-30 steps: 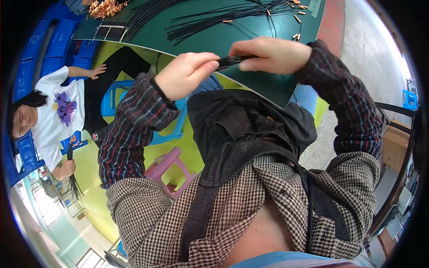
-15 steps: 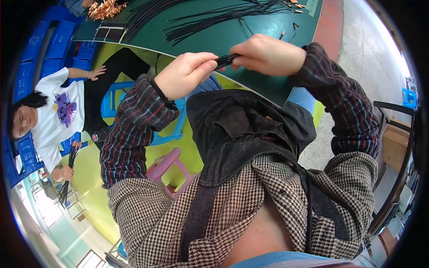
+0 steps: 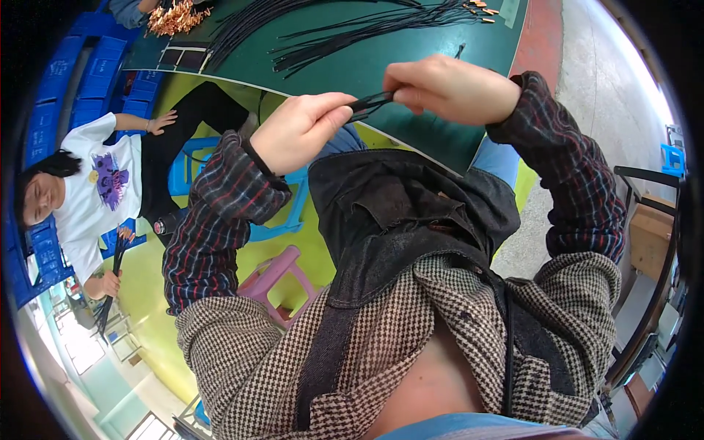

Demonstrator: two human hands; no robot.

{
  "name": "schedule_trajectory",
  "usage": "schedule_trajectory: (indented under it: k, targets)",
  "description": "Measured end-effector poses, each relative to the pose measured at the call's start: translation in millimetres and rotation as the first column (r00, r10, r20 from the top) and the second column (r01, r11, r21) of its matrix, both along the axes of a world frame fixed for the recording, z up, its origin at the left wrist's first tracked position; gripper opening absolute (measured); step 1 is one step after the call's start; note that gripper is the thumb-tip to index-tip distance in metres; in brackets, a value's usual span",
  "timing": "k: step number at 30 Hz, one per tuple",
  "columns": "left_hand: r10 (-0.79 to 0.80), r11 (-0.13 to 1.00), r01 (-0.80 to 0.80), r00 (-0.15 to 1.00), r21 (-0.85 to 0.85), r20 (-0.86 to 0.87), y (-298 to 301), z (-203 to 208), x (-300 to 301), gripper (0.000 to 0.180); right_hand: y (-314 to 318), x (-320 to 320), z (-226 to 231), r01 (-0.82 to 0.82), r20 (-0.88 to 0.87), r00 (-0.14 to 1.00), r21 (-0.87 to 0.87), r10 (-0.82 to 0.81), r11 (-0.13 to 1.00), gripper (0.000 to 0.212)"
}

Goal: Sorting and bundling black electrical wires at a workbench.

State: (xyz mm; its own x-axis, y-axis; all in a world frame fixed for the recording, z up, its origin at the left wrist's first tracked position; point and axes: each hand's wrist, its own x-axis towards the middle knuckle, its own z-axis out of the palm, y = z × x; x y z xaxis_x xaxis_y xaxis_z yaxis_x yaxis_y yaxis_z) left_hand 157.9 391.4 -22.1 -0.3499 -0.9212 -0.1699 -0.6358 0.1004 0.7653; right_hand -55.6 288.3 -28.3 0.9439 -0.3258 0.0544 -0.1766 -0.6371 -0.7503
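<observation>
A small bundle of thin black wires point(image 3: 372, 103) stretches between my hands over the near edge of the green table point(image 3: 433, 136). My left hand point(image 3: 302, 130) pinches the bundle between thumb and fingers. My right hand point(image 3: 446, 86) is closed on its other side, also gripping wires. Between the hands the strands stand slightly apart, and a few short ends show by my left fingertips. A dark wire tip point(image 3: 460, 51) pokes up behind my right hand. Beyond my hands lie loose black wires point(image 3: 367, 38) with copper-coloured ends.
A pile of copper-coloured pieces point(image 3: 174, 18) sits at the far left of the table, near another person's sleeve. On the left a seated person point(image 3: 103, 176) holds a wire bundle point(image 3: 114, 287). Blue bins point(image 3: 99, 66), a blue stool point(image 3: 282, 213) and a pink stool point(image 3: 273, 275) stand there too.
My right hand has shifted slightly right, away from the left. The wires between my hands, tightly bunched before, now show as separate strands. My left hand has barely moved.
</observation>
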Motion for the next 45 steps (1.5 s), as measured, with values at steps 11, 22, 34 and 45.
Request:
schedule_trajectory:
  k: [11,22,34,45]
  targets:
    - [-0.081,0.996,0.082,0.996,0.034,-0.024,-4,0,0,0.022,-2,-6,0,-0.039,0.019,0.999,-0.228,0.044,0.973,0.015]
    - [-0.126,0.992,0.128,0.985,-0.017,0.116,-4,6,-4,0.021,10,-9,7,0.017,0.013,1.0,-0.289,-0.014,0.957,0.015]
    - [0.067,0.958,0.018,0.955,0.285,-0.287,-1,3,-11,0.019,0,-3,1,-0.059,0.057,0.996,-0.152,0.069,0.987,0.014]
    - [-0.05,0.996,0.059,0.992,0.07,-0.114,-4,-3,-15,0.015,8,0,10,-0.074,-0.133,0.988,0.064,0.082,0.995,0.018]
